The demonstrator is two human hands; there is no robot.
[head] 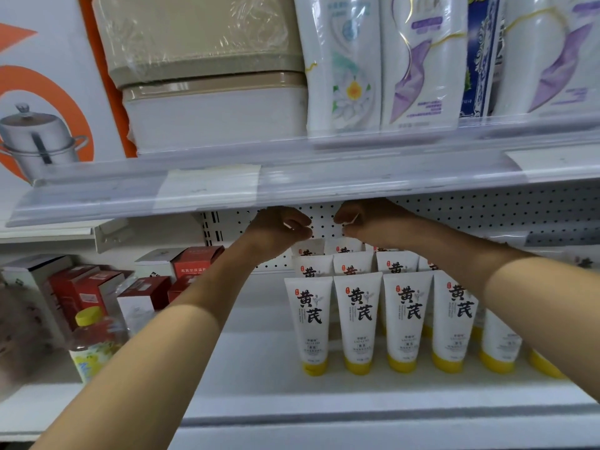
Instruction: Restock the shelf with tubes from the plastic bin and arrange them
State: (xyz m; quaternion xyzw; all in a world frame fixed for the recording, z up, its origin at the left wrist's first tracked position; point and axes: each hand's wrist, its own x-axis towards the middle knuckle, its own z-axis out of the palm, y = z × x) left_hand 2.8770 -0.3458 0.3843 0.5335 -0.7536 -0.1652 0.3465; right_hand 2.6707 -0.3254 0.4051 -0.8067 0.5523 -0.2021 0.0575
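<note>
White tubes with yellow caps and black characters stand cap-down in rows on the white shelf [259, 378]; the front row [358, 316] holds several. Both my hands reach deep under the upper shelf to the rearmost row. My left hand [279, 227] pinches the top edge of a rear tube [306, 250]. My right hand [373, 222] pinches the top of the neighbouring rear tube [344, 247]; a sliver of white shows between its fingers. The plastic bin is not in view.
The upper shelf's front lip [292, 186] hangs low over my hands. Red and white boxes [194, 264] and a yellow-capped bottle [91, 339] stand to the left. A pegboard wall [470, 209] closes the back. White pouches [418, 63] fill the shelf above.
</note>
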